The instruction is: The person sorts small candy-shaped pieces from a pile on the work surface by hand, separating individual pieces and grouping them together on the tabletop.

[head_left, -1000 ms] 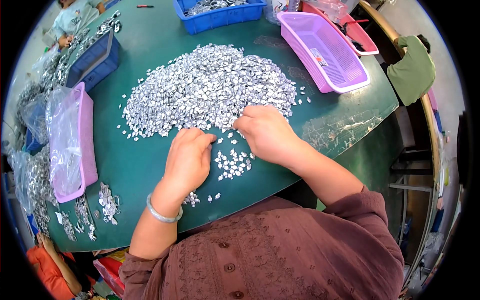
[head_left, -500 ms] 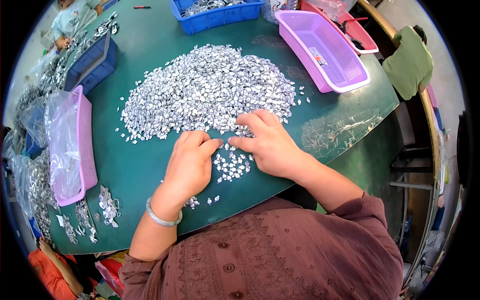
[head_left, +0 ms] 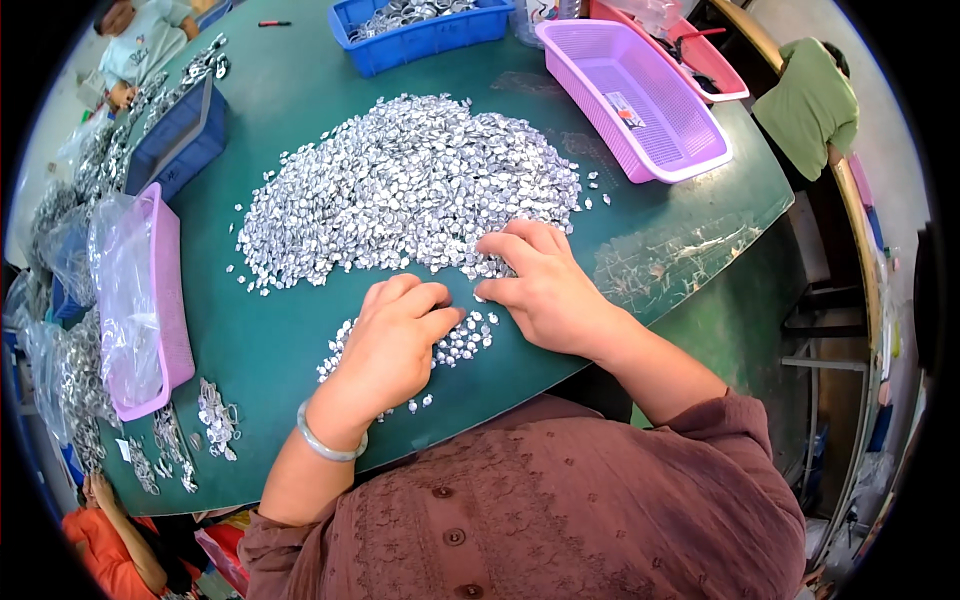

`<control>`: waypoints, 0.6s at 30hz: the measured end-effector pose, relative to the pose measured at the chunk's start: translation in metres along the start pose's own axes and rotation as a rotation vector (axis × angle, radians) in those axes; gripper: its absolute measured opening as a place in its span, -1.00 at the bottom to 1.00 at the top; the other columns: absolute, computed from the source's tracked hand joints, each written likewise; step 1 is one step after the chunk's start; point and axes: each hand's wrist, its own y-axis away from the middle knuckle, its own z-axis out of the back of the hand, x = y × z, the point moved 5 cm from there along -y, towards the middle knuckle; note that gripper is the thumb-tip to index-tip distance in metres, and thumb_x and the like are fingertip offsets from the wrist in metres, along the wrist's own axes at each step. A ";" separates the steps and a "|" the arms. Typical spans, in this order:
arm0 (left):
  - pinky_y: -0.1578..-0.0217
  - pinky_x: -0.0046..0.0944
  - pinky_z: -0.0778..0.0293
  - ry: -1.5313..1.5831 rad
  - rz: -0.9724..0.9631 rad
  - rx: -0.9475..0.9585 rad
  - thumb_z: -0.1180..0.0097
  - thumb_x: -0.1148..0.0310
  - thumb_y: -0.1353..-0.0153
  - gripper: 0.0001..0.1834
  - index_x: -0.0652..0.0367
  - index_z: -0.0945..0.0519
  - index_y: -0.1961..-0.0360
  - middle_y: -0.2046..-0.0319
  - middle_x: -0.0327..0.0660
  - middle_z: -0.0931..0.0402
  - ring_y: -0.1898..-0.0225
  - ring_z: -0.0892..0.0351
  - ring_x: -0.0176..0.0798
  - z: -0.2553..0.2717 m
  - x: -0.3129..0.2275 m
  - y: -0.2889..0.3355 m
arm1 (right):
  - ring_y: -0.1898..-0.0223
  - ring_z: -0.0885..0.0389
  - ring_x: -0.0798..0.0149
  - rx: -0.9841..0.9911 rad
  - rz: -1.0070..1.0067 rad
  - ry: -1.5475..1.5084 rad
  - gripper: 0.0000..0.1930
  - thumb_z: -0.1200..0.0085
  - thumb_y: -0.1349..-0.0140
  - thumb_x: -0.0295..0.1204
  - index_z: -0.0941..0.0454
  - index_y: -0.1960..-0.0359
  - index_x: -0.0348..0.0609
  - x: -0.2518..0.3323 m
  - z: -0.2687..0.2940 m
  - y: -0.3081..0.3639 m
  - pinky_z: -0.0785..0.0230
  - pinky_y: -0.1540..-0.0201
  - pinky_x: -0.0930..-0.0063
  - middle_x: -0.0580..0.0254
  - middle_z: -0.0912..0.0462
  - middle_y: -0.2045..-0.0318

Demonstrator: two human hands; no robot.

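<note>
A broad heap of small silvery metal pieces lies on the green table, with a smaller scattered group of the same pieces in front of it. My right hand rests at the heap's front right edge, thumb and bent fingers apart, fingertips against the pieces. Over the smaller group is my left hand, its fingers curled and the thumb close to the index finger. Whatever those fingertips hold is hidden. Some pieces show on both sides of the left hand.
A purple basket stands at the back right, beside a red tray. Blue bins sit at the back and left. Another purple basket with plastic bags is at left, near metal bundles. Other people are around the table.
My left hand has shifted slightly right and nearer to me over the smaller group, uncovering pieces on its left. My right hand stays at the heap's edge, its thumb a little farther right.
</note>
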 end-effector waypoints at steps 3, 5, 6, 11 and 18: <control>-0.03 -0.10 -0.35 0.047 0.013 0.013 -0.02 0.68 0.06 -0.65 0.15 -0.71 0.27 0.18 -0.19 -0.59 0.07 -0.48 -0.04 0.002 0.002 0.001 | -0.14 -0.40 0.00 -0.038 -0.032 0.001 -0.78 -0.15 0.04 -0.55 -0.72 0.32 -0.14 -0.004 0.000 0.002 -0.21 -0.19 0.05 0.12 -0.54 -0.04; 0.01 -0.11 -0.36 0.089 0.028 -0.001 0.00 0.69 0.09 -0.67 0.16 -0.70 0.34 0.25 -0.20 -0.60 0.13 -0.48 -0.05 0.002 0.005 0.001 | -0.15 -0.39 0.00 -0.047 -0.036 0.011 -0.78 -0.17 0.03 -0.56 -0.71 0.30 -0.12 -0.003 0.000 -0.001 -0.20 -0.18 0.05 0.14 -0.53 -0.04; 0.01 -0.11 -0.36 0.090 0.027 0.001 0.00 0.69 0.09 -0.67 0.16 -0.70 0.34 0.25 -0.20 -0.60 0.13 -0.48 -0.05 0.001 0.005 0.001 | -0.15 -0.38 -0.01 -0.055 -0.037 0.020 -0.77 -0.18 0.03 -0.57 -0.70 0.28 -0.11 -0.002 -0.001 -0.002 -0.20 -0.17 0.06 0.16 -0.52 -0.05; 0.08 -0.10 -0.38 0.090 0.012 -0.084 0.02 0.71 0.11 -0.65 0.18 -0.69 0.32 0.29 -0.17 -0.58 0.20 -0.49 -0.04 0.004 0.006 0.001 | -0.15 -0.38 0.03 -0.015 -0.027 0.068 -0.77 -0.15 0.04 -0.57 -0.71 0.30 -0.11 0.003 -0.005 -0.008 -0.16 -0.18 0.09 0.16 -0.53 -0.03; 0.11 -0.12 -0.40 0.093 0.012 -0.124 0.03 0.73 0.11 -0.63 0.20 -0.69 0.30 0.33 -0.16 -0.55 0.22 -0.49 -0.03 0.006 0.007 0.001 | -0.02 -0.43 0.11 -0.076 -0.052 0.056 -0.85 -0.22 0.00 -0.52 -0.69 0.34 -0.07 -0.003 -0.001 -0.006 -0.20 -0.10 0.17 0.27 -0.56 0.10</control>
